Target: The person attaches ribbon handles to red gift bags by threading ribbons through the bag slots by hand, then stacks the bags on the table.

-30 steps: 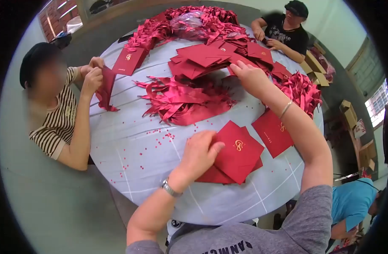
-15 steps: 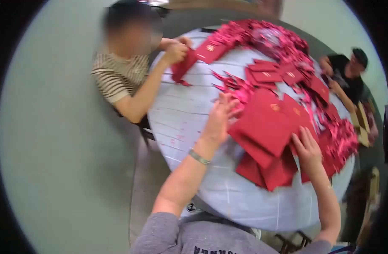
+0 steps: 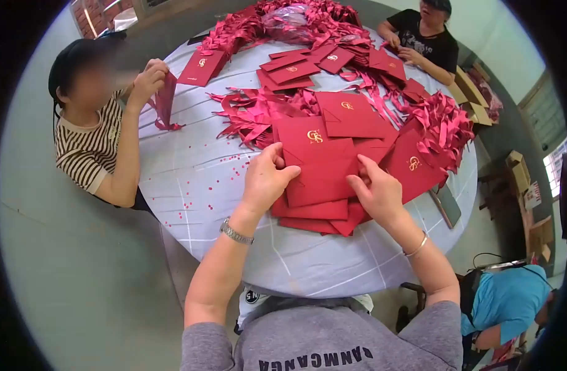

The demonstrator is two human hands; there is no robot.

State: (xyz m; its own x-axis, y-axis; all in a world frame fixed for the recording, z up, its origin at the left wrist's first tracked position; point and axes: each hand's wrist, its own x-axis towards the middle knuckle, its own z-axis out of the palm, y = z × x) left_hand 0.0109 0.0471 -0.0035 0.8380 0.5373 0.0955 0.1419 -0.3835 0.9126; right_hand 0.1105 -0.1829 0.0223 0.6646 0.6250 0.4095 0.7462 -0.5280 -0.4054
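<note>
A flat red paper gift bag [image 3: 320,176] with a gold logo lies on top of a loose pile in front of me. My left hand [image 3: 265,180] grips its left edge, thumb over the front and fingers curled. At the right edge, my right hand [image 3: 380,190] pinches it between thumb and fingers. Under it, more red bags [image 3: 314,216] stick out at uneven angles. Just behind lies another red bag [image 3: 349,115] with a gold logo. Pink-red ribbon handles [image 3: 243,111] spread out to the left of the pile.
A round table with a pale cloth [image 3: 259,247] carries heaps of ribboned bags [image 3: 444,127]. A phone [image 3: 445,207] lies near the right edge. At the left, a person in a striped shirt [image 3: 89,145] handles a red bag [image 3: 166,102]. Another person in black [image 3: 422,46] sits across.
My left hand, open and off the bags before, has come to the top bag's left edge. My right hand now grips its right edge. The view has turned, and the bag lies straighter before me.
</note>
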